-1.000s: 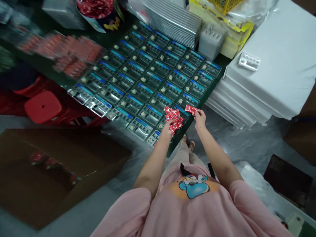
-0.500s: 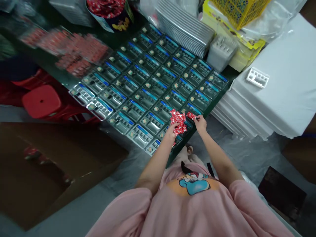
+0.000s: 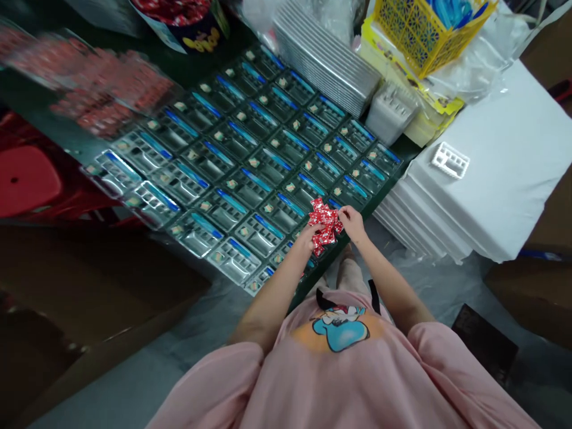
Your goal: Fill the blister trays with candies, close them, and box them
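Note:
A bunch of small red-and-white packets [image 3: 322, 219] is gripped in my left hand [image 3: 306, 238], over the near right edge of the tray rows. The fingers of my right hand [image 3: 353, 223] are pinched together at the right side of this bunch, on a red packet there. Just beneath both hands lie clear plastic trays [image 3: 261, 235] in close rows, most with a blue pen-like stick [image 3: 269, 226] and a small pale piece in one corner. My hands and forearms hide some of the nearest trays.
Nested clear trays [image 3: 324, 56] stand at the back beside a yellow basket [image 3: 409, 36] of blue items. A tub [image 3: 187, 33] of red packets and bagged reddish pieces [image 3: 120, 89] lie far left. White sheets [image 3: 500, 155] are stacked at right; a red stool [image 3: 27, 179] stands left.
My right hand has moved left to the bunch; before, it held a single red packet apart from it. The view has shifted, so most of the table now appears further left.

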Tool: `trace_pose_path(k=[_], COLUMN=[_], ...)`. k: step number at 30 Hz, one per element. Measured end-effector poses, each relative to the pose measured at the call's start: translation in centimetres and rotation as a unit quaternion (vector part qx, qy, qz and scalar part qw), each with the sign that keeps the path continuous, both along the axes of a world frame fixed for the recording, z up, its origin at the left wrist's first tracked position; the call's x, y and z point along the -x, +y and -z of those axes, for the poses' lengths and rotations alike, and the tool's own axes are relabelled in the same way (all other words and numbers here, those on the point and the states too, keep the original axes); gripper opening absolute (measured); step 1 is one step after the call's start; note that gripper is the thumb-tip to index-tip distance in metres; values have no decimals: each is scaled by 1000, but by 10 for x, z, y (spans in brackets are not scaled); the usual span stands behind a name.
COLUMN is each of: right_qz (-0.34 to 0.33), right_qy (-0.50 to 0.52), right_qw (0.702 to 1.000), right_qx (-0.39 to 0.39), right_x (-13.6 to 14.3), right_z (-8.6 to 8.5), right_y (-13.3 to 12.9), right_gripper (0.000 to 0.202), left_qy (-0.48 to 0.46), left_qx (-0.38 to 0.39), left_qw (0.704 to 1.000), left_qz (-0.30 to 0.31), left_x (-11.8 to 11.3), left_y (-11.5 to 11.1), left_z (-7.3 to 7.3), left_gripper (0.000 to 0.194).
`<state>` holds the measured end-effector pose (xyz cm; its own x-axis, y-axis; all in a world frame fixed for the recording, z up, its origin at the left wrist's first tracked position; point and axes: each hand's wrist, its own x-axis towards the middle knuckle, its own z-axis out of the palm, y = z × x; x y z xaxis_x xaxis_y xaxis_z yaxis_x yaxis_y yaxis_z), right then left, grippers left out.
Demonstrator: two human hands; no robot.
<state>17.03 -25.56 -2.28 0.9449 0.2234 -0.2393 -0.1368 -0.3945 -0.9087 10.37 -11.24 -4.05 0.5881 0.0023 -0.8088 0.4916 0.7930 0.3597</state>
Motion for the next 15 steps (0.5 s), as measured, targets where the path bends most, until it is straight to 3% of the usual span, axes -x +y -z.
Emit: trace_pose_path(k=[6, 12, 15], right_qz=[-70, 38, 38], right_qy=[28, 27, 53], right_qw=[997, 999, 997], right_qx=[-2, 9, 50], right_x=[-13, -57, -71], right_z=[0, 23, 40], right_y=[-16, -47, -57], right_gripper=[20, 22, 17], left_qy=[2, 44, 76], left_qx=[2, 28, 21], left_qw=[1000, 997, 994], left_qz=[-27, -58, -82], left_x=[4, 5, 2], left_y=[-16, -29, -29], left_z=[3, 13, 16], left_gripper=[27, 31, 27])
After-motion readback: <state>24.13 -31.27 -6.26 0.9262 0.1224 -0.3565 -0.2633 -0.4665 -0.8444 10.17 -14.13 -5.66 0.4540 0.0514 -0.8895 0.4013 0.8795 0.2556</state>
